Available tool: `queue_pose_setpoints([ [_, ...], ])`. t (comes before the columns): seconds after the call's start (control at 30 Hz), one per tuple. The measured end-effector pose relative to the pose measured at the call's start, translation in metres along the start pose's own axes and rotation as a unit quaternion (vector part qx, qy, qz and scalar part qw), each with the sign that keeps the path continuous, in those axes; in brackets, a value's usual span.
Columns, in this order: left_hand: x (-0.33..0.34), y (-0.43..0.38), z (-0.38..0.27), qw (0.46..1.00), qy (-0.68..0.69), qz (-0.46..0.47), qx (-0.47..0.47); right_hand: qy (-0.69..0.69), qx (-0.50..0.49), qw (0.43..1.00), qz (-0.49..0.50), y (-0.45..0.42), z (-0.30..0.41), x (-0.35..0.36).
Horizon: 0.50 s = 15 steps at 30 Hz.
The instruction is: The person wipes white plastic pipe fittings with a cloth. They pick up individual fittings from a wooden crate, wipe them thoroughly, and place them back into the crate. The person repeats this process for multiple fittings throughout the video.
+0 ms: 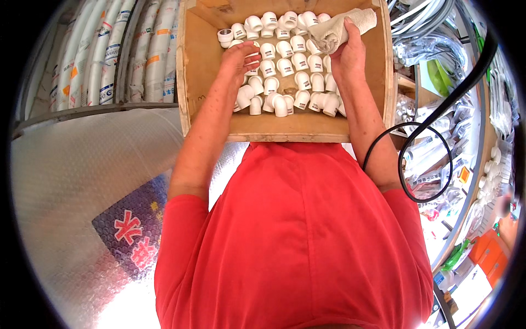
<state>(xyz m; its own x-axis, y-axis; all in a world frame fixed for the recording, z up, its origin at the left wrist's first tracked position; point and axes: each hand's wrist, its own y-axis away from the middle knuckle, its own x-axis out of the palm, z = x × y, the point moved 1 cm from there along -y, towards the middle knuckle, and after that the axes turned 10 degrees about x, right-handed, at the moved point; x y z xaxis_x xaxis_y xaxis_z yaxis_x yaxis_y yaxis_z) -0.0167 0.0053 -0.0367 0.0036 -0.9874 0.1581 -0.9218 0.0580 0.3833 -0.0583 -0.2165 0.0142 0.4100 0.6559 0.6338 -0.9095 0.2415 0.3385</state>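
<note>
A wooden box (287, 137) lies before me, holding several rows of white plastic elbow pipe fittings (299, 61). Many of the fittings bear small dark labels. My left hand (240, 59) is over the fittings at the box's left side, its fingers somewhat apart and pointing right. Part of a fitting shows behind those fingers; whether they touch it is hard to see. A folded beige cloth (328, 33) is gripped in my right hand (350, 57) at the upper right of the box. The cloth covers some of the back fittings.
Wrapped white pipes (113, 53) stand in a rack at upper left. Bubble wrap (61, 172) spreads below it. On the right, a black cable (452, 90) loops across my forearm in the view, before bagged parts (431, 160) and coiled hoses (423, 20).
</note>
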Motion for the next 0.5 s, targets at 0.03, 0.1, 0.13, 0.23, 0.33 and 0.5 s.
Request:
queue_pose_setpoints([
  [0.03,-0.001,0.0,0.001,1.0,-0.016,0.006,-0.013,-0.002,0.0,1.0,-0.001,0.0,-0.001,0.001],
  [0.1,0.0,-0.001,-0.003,0.992,-0.11,0.055,0.008,-0.002,0.0,1.0,0.007,0.001,0.0,0.002],
  [0.13,-0.001,-0.002,-0.003,0.984,-0.156,0.08,0.017,0.001,0.0,1.0,0.016,0.001,0.001,0.003],
  [0.23,-0.004,-0.005,0.013,0.891,-0.335,0.281,0.12,-0.036,0.019,0.998,0.053,-0.005,-0.006,0.002],
  [0.33,0.005,0.011,0.034,0.808,-0.403,0.41,0.131,-0.038,0.031,0.998,0.045,-0.005,-0.007,0.003],
  [0.5,0.014,0.035,0.053,0.627,-0.582,0.47,0.216,-0.023,0.034,0.998,0.041,-0.002,-0.007,0.005],
])
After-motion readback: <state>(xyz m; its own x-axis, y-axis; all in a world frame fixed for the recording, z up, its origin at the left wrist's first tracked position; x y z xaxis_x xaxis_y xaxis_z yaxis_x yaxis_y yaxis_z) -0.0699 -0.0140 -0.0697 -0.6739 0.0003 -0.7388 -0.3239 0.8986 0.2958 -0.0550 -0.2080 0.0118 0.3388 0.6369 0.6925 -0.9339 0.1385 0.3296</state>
